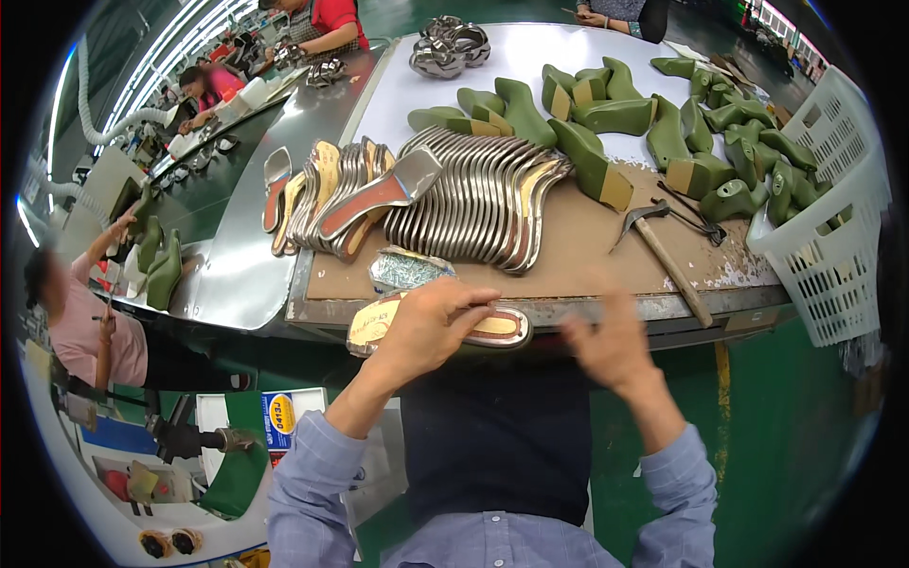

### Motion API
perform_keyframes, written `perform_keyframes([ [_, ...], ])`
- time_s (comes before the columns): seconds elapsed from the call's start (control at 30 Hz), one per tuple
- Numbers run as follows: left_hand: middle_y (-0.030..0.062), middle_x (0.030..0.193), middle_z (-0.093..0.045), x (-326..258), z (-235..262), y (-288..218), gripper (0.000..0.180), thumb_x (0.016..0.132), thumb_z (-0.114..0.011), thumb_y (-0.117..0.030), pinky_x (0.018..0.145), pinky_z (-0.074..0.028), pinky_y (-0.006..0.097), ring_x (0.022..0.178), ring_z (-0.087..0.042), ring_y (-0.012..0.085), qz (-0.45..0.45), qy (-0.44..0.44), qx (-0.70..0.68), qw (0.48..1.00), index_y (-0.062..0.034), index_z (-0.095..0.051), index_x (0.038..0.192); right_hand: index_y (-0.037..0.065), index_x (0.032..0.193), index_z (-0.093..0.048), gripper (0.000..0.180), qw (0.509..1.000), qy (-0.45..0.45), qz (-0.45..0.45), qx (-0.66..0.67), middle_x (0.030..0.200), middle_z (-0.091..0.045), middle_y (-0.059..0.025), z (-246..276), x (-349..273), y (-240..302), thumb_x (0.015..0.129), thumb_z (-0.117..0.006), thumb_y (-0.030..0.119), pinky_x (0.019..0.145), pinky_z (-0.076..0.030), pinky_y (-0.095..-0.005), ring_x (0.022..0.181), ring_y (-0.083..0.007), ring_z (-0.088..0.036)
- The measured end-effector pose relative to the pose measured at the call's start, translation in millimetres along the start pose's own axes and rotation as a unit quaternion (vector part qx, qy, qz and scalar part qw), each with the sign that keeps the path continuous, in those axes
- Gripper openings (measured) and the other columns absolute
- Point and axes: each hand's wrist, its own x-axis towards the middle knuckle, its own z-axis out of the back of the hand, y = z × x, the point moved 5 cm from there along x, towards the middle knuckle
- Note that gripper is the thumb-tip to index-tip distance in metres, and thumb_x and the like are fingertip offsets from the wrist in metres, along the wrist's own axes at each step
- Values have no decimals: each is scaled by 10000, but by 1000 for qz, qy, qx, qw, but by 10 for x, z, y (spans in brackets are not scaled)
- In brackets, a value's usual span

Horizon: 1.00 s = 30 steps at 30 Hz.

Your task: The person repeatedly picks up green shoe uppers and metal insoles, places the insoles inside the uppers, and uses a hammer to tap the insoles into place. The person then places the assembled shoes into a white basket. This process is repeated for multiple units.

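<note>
At the table's front edge lies a long insole (499, 327), its yellow and reddish-brown face up, with a darker edge beneath it. My left hand (423, 325) is over its middle, thumb and fingertips closed together; whatever they pinch is too small or hidden to make out. Just behind this hand is an open plastic packet (409, 270) of small metallic bits. To the right of the insole, my right hand (611, 343) is raised and smeared by motion, so its fingers are unclear. A hammer (670, 270) with a wooden handle lies beyond it.
Stacked insoles (473, 199) stand in rows across the table (587, 256). Green shoe lasts (592, 161) are heaped behind and to the right. Pincers (696, 220) lie beside a white crate (824, 256). Shiny metal pieces (449, 47) sit at the back. A person (90, 317) works at the left.
</note>
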Motion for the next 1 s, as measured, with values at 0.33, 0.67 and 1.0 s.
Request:
perform_keyframes([
  [0.33, 87, 927, -726, 99, -134, 5, 96, 815, -767, -146, 881, -519, 408, 989, -670, 291, -25, -7, 59, 998, -85, -739, 885, 140, 1476, -434, 459, 975, 30, -88, -203, 865, -562, -158, 673, -33, -1506, 1022, -478, 91, 606, -493, -419, 621, -273, -576],
  [0.67, 59, 939, -750, 86, -196, 79, 118, 827, -759, -191, 761, -529, 374, 866, -685, 260, 36, 69, 101, 992, -92, -772, 890, 80, 1472, -454, 453, 966, 22, -129, 223, 710, -519, -32, 905, -537, 96, 1023, -479, 27, 553, -421, -261, 586, -81, -441],
  [1.0, 129, 765, -652, 79, -162, -55, 168, 813, -777, -224, 681, -493, 428, 753, -634, 333, 26, 57, 129, 990, -71, -735, 871, 53, 1389, -540, 465, 980, 73, -10, 185, 1223, -687, -180, 865, -421, 636, 938, -627, -20, 778, -571, -350, 927, -338, -727],
])
